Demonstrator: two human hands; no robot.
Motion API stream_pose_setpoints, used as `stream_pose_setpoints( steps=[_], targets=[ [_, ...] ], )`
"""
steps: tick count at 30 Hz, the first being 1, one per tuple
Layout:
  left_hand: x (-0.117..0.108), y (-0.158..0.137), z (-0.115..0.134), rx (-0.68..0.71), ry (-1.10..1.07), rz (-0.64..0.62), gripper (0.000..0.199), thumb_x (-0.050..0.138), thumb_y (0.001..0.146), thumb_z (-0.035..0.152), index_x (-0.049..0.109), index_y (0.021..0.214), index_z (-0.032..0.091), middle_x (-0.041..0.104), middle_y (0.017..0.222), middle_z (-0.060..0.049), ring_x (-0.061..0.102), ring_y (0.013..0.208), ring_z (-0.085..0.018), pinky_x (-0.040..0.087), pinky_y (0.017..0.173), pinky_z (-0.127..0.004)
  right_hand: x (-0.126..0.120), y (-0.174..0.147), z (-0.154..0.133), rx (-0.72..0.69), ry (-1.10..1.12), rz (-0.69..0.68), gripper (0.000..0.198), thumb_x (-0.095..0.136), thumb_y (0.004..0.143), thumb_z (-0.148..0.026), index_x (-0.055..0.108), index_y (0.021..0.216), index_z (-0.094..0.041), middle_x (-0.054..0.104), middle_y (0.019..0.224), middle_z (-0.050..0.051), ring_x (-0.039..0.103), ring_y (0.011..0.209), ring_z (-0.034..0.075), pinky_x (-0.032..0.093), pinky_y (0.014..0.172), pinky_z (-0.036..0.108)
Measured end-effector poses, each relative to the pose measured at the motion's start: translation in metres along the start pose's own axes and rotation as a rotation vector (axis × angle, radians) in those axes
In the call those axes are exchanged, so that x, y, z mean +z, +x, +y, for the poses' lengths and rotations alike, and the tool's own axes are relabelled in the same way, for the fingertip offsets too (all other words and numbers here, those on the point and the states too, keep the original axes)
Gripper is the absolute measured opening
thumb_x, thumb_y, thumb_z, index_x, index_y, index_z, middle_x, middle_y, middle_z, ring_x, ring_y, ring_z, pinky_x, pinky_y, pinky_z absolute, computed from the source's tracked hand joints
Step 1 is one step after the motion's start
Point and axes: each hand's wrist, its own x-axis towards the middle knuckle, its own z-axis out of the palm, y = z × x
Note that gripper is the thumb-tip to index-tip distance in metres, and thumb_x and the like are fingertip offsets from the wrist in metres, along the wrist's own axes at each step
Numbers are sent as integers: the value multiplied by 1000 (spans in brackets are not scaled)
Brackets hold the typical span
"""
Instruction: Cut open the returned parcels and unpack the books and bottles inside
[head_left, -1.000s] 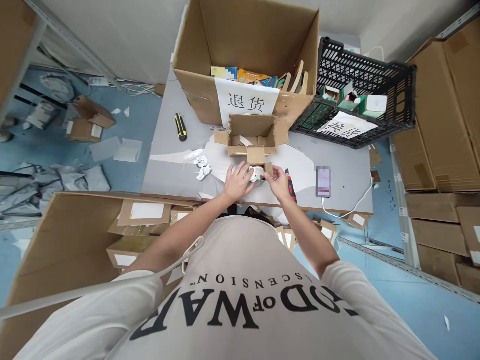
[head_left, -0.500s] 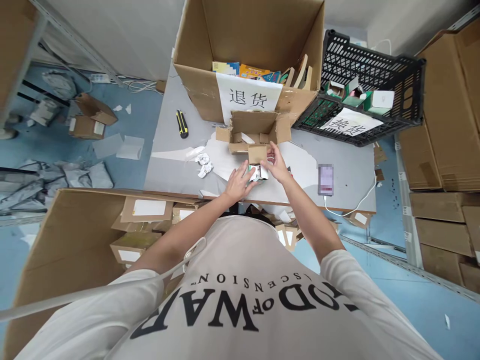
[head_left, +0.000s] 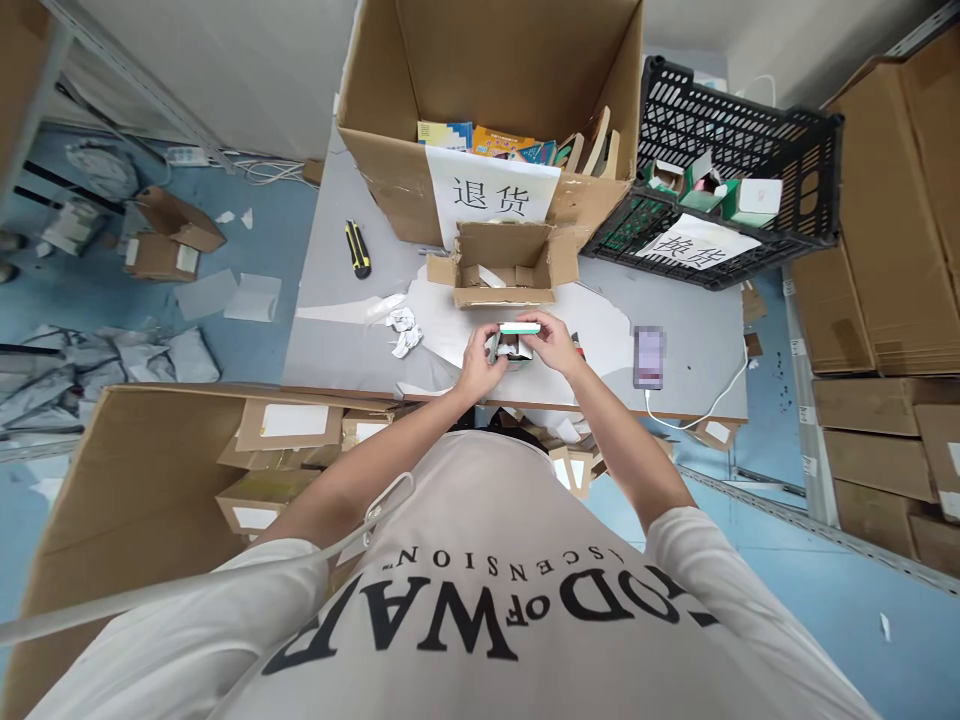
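Observation:
A small white and green box (head_left: 514, 350) stands near the table's front edge, its top open and its white, green-edged flap (head_left: 520, 328) raised at the far side. My left hand (head_left: 480, 364) grips the box's left side. Around its right side and the flap curl the fingers of my right hand (head_left: 553, 345). Something pale lies inside, too small to name. Just beyond my hands sits an open cardboard box (head_left: 504, 297) with its flaps spread, and a white scrap shows in it.
Behind stands a large carton (head_left: 382, 180) of books; at the back right, a black crate (head_left: 814, 160) holds small boxes. A utility knife (head_left: 358, 249) and crumpled paper (head_left: 406, 332) lie to the left. A phone (head_left: 649, 357) with a cable (head_left: 712, 424) lies right.
The small box's white and green flap now stands up where a brown cardboard flap of the open box showed. Both hands have closed in on the small box's sides.

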Motion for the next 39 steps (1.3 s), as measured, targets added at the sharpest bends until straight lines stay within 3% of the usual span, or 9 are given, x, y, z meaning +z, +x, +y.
stream_pose_setpoints(
  steps=[6, 10, 14, 18, 23, 28, 31, 35, 39],
  targets=[
    [-5, 2, 1, 35, -95, -77, 51, 64, 74, 22, 45, 121, 21, 49, 129, -13, 51, 122, -25, 56, 85, -36, -2, 2, -3, -23, -77, 0, 28, 56, 83, -39, 67, 100, -20, 66, 106, 9, 61, 102, 22, 47, 91, 39],
    [-7, 2, -1, 5, -85, -79, 43, 59, 82, 27, 45, 122, 20, 52, 128, -13, 52, 122, -23, 56, 85, -35, -4, 1, -5, -11, -83, -1, 32, 56, 84, -44, 68, 103, -21, 66, 111, 10, 60, 107, 23, 46, 95, 41],
    [-7, -2, -2, 8, 7, -12, 36, 53, 88, 32, 50, 121, 19, 59, 121, -12, 58, 114, -22, 56, 85, -35, -13, -1, -10, -40, -27, -165, 54, 60, 79, -59, 64, 120, -23, 62, 126, 11, 57, 118, 26, 45, 98, 43],
    [-4, -9, -3, 21, 38, 13, 37, 46, 93, 38, 56, 124, 20, 57, 131, -13, 54, 123, -25, 53, 94, -41, -14, -6, -15, -80, -131, -276, 55, 46, 88, -62, 62, 127, -26, 57, 137, 9, 50, 130, 25, 36, 110, 44],
    [-7, -10, -17, 61, 85, -182, 59, 37, 96, 49, 35, 146, 17, 35, 152, -16, 28, 144, -27, 29, 116, -50, -4, -22, -15, -117, -270, -286, 55, 35, 95, -57, 51, 138, -27, 49, 145, 7, 37, 140, 24, 30, 115, 49],
    [-13, -3, -23, 196, 106, -302, 66, 32, 96, 52, 17, 151, 18, 23, 157, -17, 18, 147, -24, 27, 118, -46, -6, -29, -13, -82, -296, -272, 63, 33, 94, -60, 40, 146, -24, 45, 148, 8, 34, 142, 23, 30, 116, 46],
    [-14, -5, -18, 278, 158, -209, 56, 33, 97, 48, 32, 144, 19, 35, 151, -17, 32, 142, -23, 32, 115, -45, -9, -23, -12, -4, -248, -130, 71, 35, 92, -63, 30, 150, -23, 51, 142, 11, 47, 133, 24, 37, 111, 43],
    [-18, -6, -12, 366, 322, -211, 43, 39, 97, 43, 52, 130, 20, 50, 137, -17, 47, 130, -25, 40, 107, -46, -10, -13, -10, 38, -206, 87, 63, 31, 93, -63, 47, 138, -21, 61, 131, 11, 56, 123, 24, 42, 105, 42],
    [-20, 0, -9, 394, 519, -272, 39, 44, 94, 39, 59, 123, 19, 49, 138, -17, 43, 131, -32, 32, 109, -57, -8, -15, -10, -3, -183, -38, 53, 36, 93, -61, 61, 120, -22, 66, 123, 8, 59, 119, 23, 45, 102, 40]
  ],
)
